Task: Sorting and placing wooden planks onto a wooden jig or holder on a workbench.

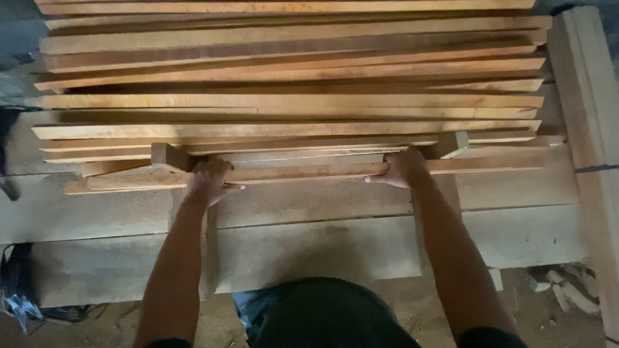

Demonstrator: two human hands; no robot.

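Both hands grip one long wooden slat (pixel 303 173) at the near edge of the stack of slats (pixel 290 84): left hand (pixel 207 182) clenched left of middle, right hand (pixel 403 169) clasping right of middle. Pale thick boards (pixel 322 212) lie nearer; a short wood block (pixel 169 156) sits just beside the left hand.

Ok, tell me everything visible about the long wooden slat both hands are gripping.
The long thin orange-brown wooden slat lies flat and crosswise at the near edge of the stack of similar slats, above the pale broad planks. It looks rough-sawn and slightly uneven along its edges. The left hand grips it left of centre, the right hand right of centre, fingers curled over it. Two short wooden blocks sit just behind it.
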